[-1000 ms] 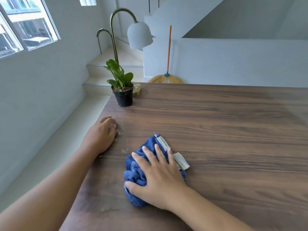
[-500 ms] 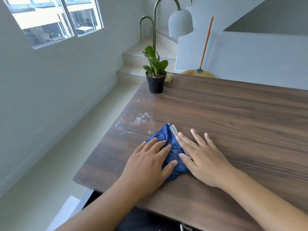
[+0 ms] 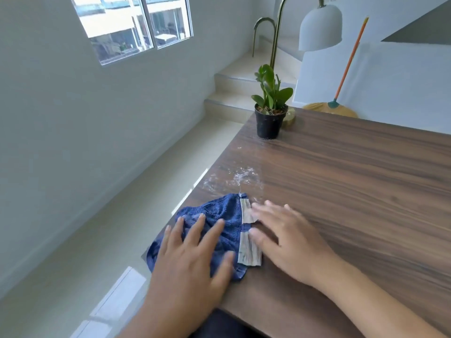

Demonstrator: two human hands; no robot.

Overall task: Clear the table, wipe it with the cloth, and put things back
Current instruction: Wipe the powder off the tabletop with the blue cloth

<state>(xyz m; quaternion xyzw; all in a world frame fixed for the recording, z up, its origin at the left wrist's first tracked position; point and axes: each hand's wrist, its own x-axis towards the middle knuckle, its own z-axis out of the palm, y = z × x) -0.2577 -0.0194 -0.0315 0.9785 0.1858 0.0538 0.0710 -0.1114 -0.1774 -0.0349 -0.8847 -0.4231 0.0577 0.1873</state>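
Observation:
A dark blue cloth (image 3: 224, 215) with a pale striped border lies spread at the near left corner of the wooden table (image 3: 353, 191). My left hand (image 3: 192, 259) presses flat on it with straight, spread fingers. My right hand (image 3: 285, 237) lies flat on the table just right of the cloth's border, its fingertips blurred. White powdery smears (image 3: 236, 178) mark the table beyond the cloth. A small green plant in a black pot (image 3: 269, 120) stands at the far left corner.
A brass lamp with a white shade (image 3: 319, 28) rises behind the plant. A broom with an orange handle (image 3: 346, 69) leans on the white wall beyond the table. Left of the table's edge lie pale floor and steps.
My left hand came off the table edge onto the cloth. My right hand slid off the cloth to its right side. The cloth now lies spread further toward the left corner.

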